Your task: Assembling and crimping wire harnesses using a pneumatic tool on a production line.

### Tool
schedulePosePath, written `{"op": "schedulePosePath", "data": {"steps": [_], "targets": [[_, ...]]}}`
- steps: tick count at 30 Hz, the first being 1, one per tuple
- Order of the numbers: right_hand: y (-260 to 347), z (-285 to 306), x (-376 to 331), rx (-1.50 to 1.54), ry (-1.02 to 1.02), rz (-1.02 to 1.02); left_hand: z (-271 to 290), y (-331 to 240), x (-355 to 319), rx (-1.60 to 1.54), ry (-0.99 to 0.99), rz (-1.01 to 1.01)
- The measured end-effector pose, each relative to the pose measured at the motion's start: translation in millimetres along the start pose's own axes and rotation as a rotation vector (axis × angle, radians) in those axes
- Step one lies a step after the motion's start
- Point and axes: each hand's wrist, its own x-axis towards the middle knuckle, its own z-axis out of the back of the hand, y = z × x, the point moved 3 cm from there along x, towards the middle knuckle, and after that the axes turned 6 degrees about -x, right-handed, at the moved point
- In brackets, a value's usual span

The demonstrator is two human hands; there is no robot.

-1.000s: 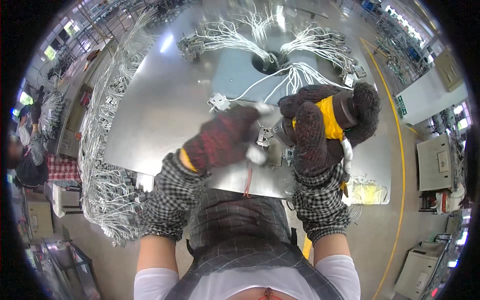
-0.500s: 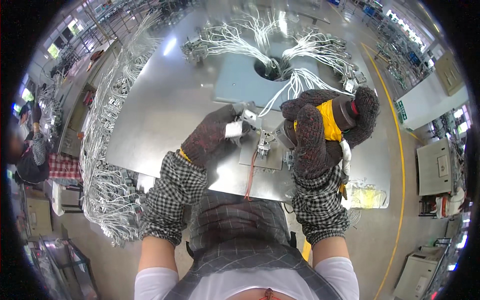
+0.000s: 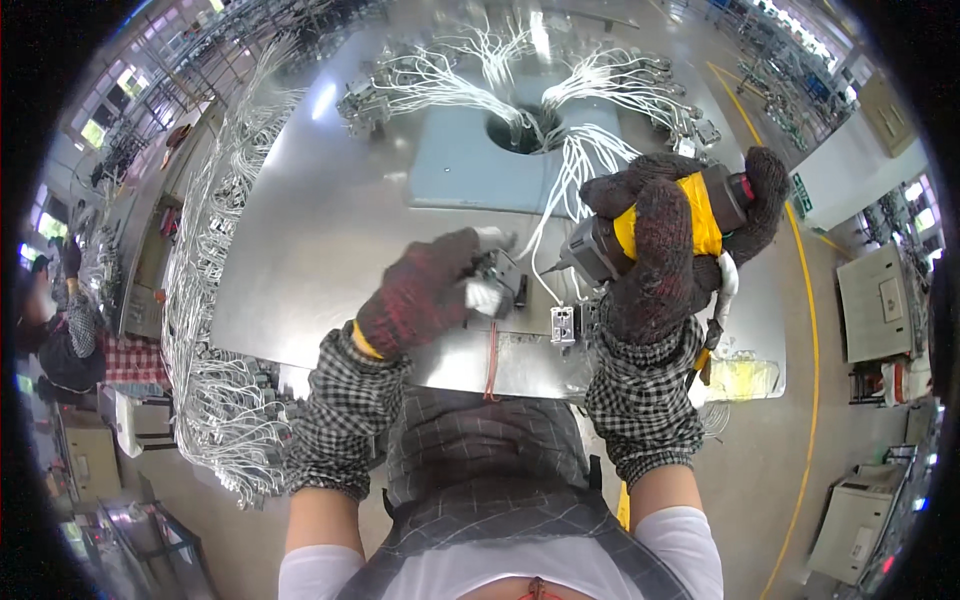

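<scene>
Bright windows (image 3: 93, 133), grey floor (image 3: 760, 450), beige cabinets (image 3: 868, 312)

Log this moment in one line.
left hand: grasping metal part | right hand: gripping yellow-wrapped power tool | tool tip: apart from metal part | connector: on table

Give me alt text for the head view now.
The gloved right hand grips a dark, yellow-banded power tool, its bit pointing left, while the gloved left hand holds a small metal part over a metal table. Beyond, white cables fan from a dark hole in a blue-grey panel.

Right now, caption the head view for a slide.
Gloved right hand grips a yellow-wrapped power screwdriver; gloved left hand holds a metal part.
</scene>
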Motion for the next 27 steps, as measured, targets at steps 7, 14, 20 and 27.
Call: {"op": "schedulePosePath", "data": {"steps": [7, 14, 20, 27], "targets": [[-5, -15, -7, -0.131, 0.130, 0.164, -13, -22, 16, 0.389, 0.159, -0.022], [-10, -18, -13, -0.170, 0.215, 0.204, -9, -9, 10, 0.216, 0.130, 0.001], [-15, -16, -16, -0.246, 0.256, 0.292, -30, 36, -1, -0.396, 0.074, 0.184], [-19, -14, -14, -0.255, 0.269, 0.332, -36, 58, -6, -0.603, 0.068, 0.153]]}}
